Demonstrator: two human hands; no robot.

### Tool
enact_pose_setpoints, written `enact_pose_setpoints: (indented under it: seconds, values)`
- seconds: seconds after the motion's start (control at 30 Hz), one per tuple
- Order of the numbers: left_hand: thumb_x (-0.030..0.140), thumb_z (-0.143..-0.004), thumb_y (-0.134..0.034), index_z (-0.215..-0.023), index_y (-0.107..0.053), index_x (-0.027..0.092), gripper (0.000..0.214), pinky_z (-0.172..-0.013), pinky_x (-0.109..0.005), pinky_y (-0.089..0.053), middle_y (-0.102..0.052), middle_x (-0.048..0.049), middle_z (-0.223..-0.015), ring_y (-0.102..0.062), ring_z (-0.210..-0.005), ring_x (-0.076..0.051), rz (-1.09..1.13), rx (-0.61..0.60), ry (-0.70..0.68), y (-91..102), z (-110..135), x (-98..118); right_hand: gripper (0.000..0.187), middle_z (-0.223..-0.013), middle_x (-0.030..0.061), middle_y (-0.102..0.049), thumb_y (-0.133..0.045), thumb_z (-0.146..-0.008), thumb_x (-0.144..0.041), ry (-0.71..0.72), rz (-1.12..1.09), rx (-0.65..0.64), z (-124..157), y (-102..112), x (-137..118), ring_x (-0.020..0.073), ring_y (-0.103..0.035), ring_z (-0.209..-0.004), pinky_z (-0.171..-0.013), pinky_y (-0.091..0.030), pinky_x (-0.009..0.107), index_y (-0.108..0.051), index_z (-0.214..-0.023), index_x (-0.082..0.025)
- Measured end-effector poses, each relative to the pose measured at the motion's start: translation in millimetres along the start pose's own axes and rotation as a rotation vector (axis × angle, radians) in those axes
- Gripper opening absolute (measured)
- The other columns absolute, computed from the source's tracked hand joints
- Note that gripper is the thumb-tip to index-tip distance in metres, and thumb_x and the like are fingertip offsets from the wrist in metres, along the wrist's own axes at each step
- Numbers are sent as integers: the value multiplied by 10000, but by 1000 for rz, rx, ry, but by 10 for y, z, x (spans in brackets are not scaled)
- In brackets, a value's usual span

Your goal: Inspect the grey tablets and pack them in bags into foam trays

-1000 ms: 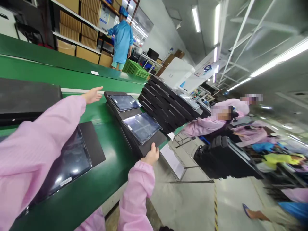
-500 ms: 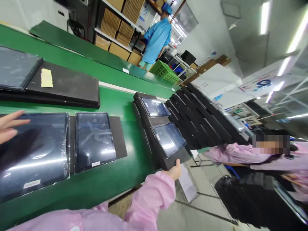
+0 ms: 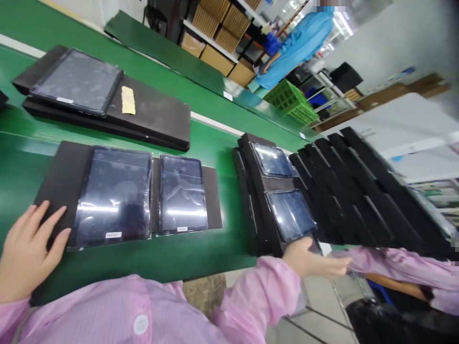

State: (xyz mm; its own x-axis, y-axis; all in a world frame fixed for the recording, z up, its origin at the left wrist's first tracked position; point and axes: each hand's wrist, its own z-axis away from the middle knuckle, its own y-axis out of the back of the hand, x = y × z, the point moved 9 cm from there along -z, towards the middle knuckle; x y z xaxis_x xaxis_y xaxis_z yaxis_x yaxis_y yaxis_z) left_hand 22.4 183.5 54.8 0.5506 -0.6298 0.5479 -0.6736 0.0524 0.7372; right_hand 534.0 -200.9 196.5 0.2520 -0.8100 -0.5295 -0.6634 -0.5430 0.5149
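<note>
Black board (image 3: 65, 177), bearing 2 tablets (image 3: 118, 191), lies on the green belt (image 3: 229, 248), its long axis running left to right across my feed. My left hand (image 3: 32, 243) is the nearer of the 2: fingers spread, closed around nothing, tips at the board's left end, so most of the board stretches away to that hand's right. My right hand (image 3: 315, 260) is well apart, fingers extended and empty, by the near end of another stack (image 3: 278, 183); contact there I can't tell.
</note>
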Motion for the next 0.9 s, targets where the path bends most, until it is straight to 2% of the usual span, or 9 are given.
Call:
enact_pose_setpoints:
  seconds: [0.07, 0.13, 0.17, 0.23, 0.33, 0.43, 0.53, 0.7, 0.9]
  values:
    - [380, -999, -460, -1433, -535, 273, 453, -1157, -708, -226, -391, -52, -1603, -399, -1429, -413, -89, 61, 20, -31, 127, 13, 763, -1438, 336, -435, -666, -773, -220, 105, -69, -95, 195, -257, -560, 470, -458, -1351, -1105, -342, 673, -415, -1490, -147]
    - [384, -928, -604, -1412, -566, 248, 504, -1172, -684, -214, -554, -110, -1474, -549, -1319, -388, -144, 149, -84, -28, 197, 215, 555, -1267, 187, -650, -619, -835, -314, 276, -177, -342, 586, -698, -1293, 342, -656, -1148, -976, -539, 526, -553, -1378, -220]
    - [360, -884, -674, -1379, -597, 245, 514, -1189, -635, -218, -616, -119, -1403, -605, -1260, -363, -147, 167, -135, -41, 211, 334, 451, -1203, 125, -701, -622, -844, -350, 407, -243, -511, 880, -939, -1716, 297, -678, -1117, -982, -552, 471, -632, -1282, -245]
    - [338, -847, -745, -1253, -675, 249, 422, -1203, -525, -224, -707, -98, -1265, -677, -1141, -301, -117, 113, -183, -112, 183, 529, 401, -1227, 147, -704, -605, -879, -366, 842, -398, -948, 1732, -1313, -2602, 305, -637, -1189, -1067, -490, 502, -674, -1233, -193]
    - [331, -908, -706, -1105, -718, 264, 209, -1184, -465, -218, -751, -60, -1165, -709, -1048, -242, -60, 9, -168, -178, 64, 669, 395, -1260, 177, -697, -615, -904, -309, 1095, -423, -1334, 2649, -1650, -3324, 291, -638, -1193, -1087, -469, 458, -679, -1244, -118]
    - [305, -893, -731, -1121, -712, 287, 229, -1157, -472, -233, -754, -49, -1156, -711, -1028, -240, -136, -11, -273, -150, -30, 731, 317, -1218, 164, -728, -592, -932, -275, 1080, -326, -1480, 3024, -1930, -3609, 282, -671, -1143, -1039, -488, 423, -719, -1165, -102]
    - [263, -847, -781, -1138, -701, 272, 302, -1101, -477, -295, -756, -63, -1145, -709, -1027, -258, -191, -10, -338, -114, -67, 672, 263, -1122, 101, -772, -535, -966, -248, 1049, -383, -1523, 3136, -2006, -3695, 241, -708, -1059, -965, -510, 356, -758, -1053, -139]
    - [268, -836, -783, -1104, -695, 263, 283, -995, -453, -359, -759, -54, -1126, -704, -1041, -276, -182, -11, -247, -59, -124, 566, 255, -1065, 91, -783, -534, -961, -257, 1002, -477, -1405, 3109, -2013, -3653, 249, -713, -1011, -921, -513, 349, -758, -1023, -153]
    - [457, -859, -744, -1279, -625, 247, 485, -885, -427, -361, -715, -90, -1234, -692, -1032, -276, -189, -172, -212, 15, -282, 365, 251, -1142, 108, -742, -536, -951, -263, 1038, -583, -1313, 3081, -2052, -3591, 276, -670, -1105, -1020, -487, 425, -721, -1096, -174]
